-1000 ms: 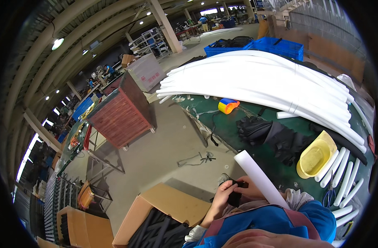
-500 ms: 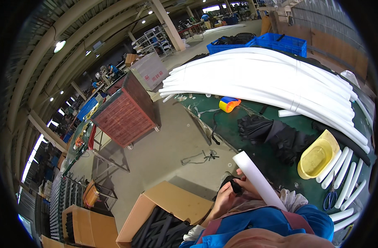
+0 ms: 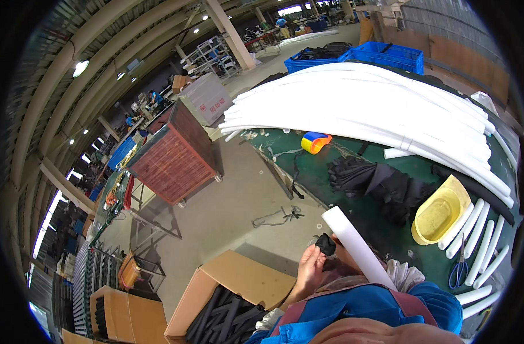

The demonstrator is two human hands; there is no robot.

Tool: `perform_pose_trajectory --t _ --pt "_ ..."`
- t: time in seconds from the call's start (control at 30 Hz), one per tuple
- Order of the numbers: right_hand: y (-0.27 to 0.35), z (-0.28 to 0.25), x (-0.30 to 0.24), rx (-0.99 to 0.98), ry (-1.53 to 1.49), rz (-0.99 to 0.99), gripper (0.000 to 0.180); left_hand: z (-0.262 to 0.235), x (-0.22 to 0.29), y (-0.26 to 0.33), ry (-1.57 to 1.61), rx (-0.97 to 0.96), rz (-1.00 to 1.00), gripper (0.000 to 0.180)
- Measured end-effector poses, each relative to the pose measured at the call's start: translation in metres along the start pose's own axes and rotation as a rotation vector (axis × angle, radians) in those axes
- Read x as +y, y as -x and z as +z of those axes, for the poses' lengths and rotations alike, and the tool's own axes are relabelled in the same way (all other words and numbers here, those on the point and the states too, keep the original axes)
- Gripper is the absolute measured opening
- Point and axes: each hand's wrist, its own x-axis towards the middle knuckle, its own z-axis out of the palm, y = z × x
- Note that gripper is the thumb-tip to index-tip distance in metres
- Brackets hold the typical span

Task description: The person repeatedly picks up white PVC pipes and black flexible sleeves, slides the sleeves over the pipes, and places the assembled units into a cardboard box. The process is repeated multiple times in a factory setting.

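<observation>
Close to my body, my left hand is closed, pinching a small black cloth piece that looks bunched up. A thick white foam tube slants up from my chest, its cut end pointing away from me. Beside that tube, partly behind it, is my right hand, next to the black cloth; its fingers are mostly hidden. A heap of black cloth pieces lies ahead on the green table.
Long white foam tubes cover the table's far side. To the right are a yellow tub, short white tubes and blue-handled scissors. A tape roll sits near the left edge. Below left, a cardboard box holds black tubes.
The black cloth has risen slightly and now shows as a bunched tip above my left fingers. My right hand's fingers have slipped mostly out of sight behind the tube.
</observation>
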Motion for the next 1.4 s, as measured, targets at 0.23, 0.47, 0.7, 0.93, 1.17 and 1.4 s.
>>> perform_pose_trajectory --t 0.23,0.47,0.7,0.93,1.17,1.4 --pt "0.001 -0.008 -0.002 -0.081 -0.489 0.215 0.015 0.008 0.015 0.009 -0.078 -0.207 -0.152 0.012" --pt "0.002 0.008 0.043 -0.171 -1.166 0.230 0.014 0.015 0.022 0.002 -0.370 -0.096 -0.063 0.009" --pt "-0.008 0.005 -0.022 -0.205 -1.170 0.521 0.012 0.001 0.021 -0.024 -0.607 0.144 0.302 0.024" --pt "-0.013 0.017 -0.002 -0.007 -0.265 0.202 0.006 0.017 0.014 -0.010 -1.111 0.154 0.488 0.022" --pt "-0.013 0.000 -0.027 0.061 -0.201 0.247 0.007 0.039 0.006 -0.001 -1.335 -0.062 0.785 0.022" --pt "-0.014 0.009 0.004 0.033 0.033 0.019 0.007 0.051 0.015 -0.006 -1.250 0.104 0.375 0.009"
